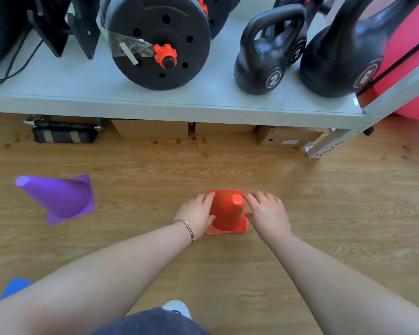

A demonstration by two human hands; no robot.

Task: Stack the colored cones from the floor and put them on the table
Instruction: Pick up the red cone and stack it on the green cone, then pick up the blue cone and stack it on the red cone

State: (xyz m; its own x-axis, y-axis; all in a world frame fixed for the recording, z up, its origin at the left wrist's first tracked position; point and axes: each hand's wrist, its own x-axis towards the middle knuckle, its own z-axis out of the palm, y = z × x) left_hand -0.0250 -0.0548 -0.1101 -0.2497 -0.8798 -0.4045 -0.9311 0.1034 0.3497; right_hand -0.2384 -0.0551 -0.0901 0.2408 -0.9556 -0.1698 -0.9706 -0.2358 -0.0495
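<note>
An orange-red cone [228, 211] stands upright on the wooden floor in front of me, with a thin orange edge showing under its base. My left hand [196, 212] wraps its left side and my right hand [267, 213] presses against its right side, so both hands grip it. A purple cone [61, 199] stands on the floor to the left, apart from my hands. Only a blue corner [16, 286] of another cone shows at the lower left, behind my left forearm. The grey table [58, 93] runs across the top of the view.
The table carries black weight plates [160, 42] and two black kettlebells [266, 59]. A pink exercise ball [411, 56] sits at the far right. Cardboard boxes [153, 129] and a dark bag [63, 132] lie under the table. A white table leg [329, 143] stands at right.
</note>
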